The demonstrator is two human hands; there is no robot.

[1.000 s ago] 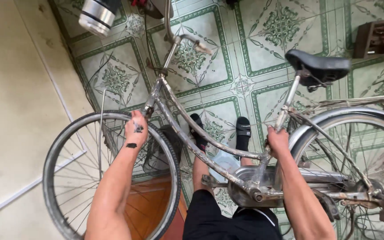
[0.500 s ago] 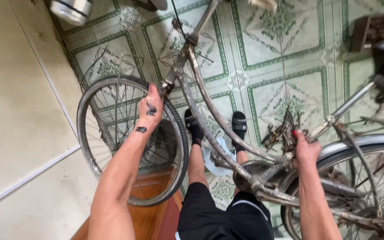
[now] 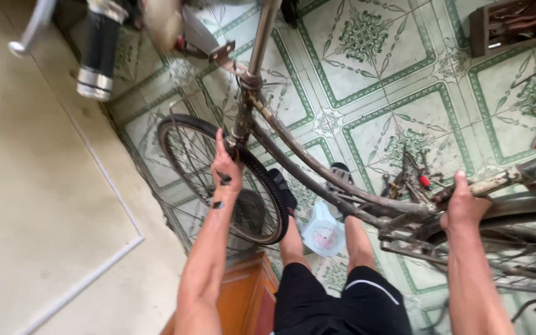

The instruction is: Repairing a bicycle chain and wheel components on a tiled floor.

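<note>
An old rusty bicycle (image 3: 317,170) is held up off the floor, tilted toward me. My left hand (image 3: 226,166) grips its frame at the head tube, just above the front wheel (image 3: 184,155). My right hand (image 3: 464,205) grips the seat tube near the rear wheel (image 3: 504,214). The handlebar stem (image 3: 262,37) rises toward the top of the view. Below the frame are my legs in black shorts (image 3: 342,304) and black sandals (image 3: 280,186).
Green patterned floor tiles (image 3: 367,68) lie underneath. A cream wall (image 3: 38,205) runs along the left. A small white plastic container (image 3: 322,232) lies between my feet. Tools (image 3: 407,177) lie on the floor, an orange wooden piece (image 3: 246,291) stands at my left, a wooden box (image 3: 516,22) top right.
The bicycle has been lifted and swung, its front wheel moving right and nearer, the saddle leaving the view. Both hands kept their grip on the frame.
</note>
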